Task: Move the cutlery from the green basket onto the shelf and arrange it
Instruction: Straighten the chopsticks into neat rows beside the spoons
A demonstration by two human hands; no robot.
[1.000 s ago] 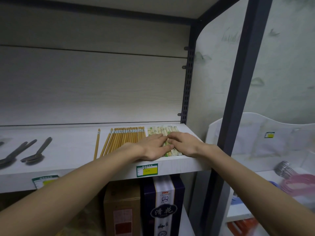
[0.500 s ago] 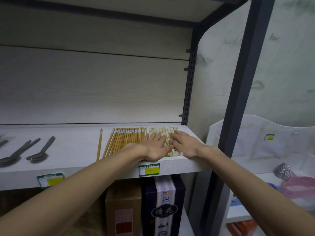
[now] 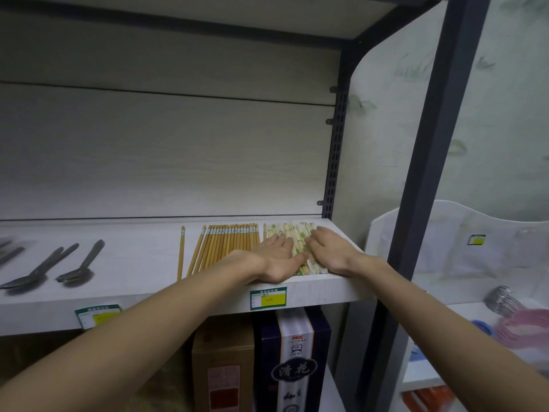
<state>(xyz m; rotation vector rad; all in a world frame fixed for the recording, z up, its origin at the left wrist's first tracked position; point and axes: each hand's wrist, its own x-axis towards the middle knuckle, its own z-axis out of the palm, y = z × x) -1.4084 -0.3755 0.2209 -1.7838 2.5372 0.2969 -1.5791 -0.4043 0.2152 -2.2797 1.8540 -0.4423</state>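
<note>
At the right end of the white wooden shelf board (image 3: 142, 263), a row of pale paper-wrapped chopsticks with green print (image 3: 292, 233) lies flat, side by side, pointing toward the back panel. Both hands lie flat on that row with straight, loosely spread fingers: the left hand (image 3: 276, 257) covers its left part, and the right hand (image 3: 329, 251) rests at about 3 o'clock from it, thumbs nearly meeting over the wrappers. Neither hand holds anything. Just beside the wrapped row, at 9 o'clock, lies a neat row of bare yellow-brown wooden chopsticks (image 3: 228, 245), with a single wooden chopstick (image 3: 181, 251) a little apart further left. Well apart, toward the shelf's left end, lie dark metal spoons (image 3: 77, 266). Green-and-yellow price labels (image 3: 268, 298) sit on the shelf's front edge. Below, at 6 o'clock, a brown cardboard box (image 3: 222, 364) stands next to a dark blue-and-white box (image 3: 294, 361).
</note>
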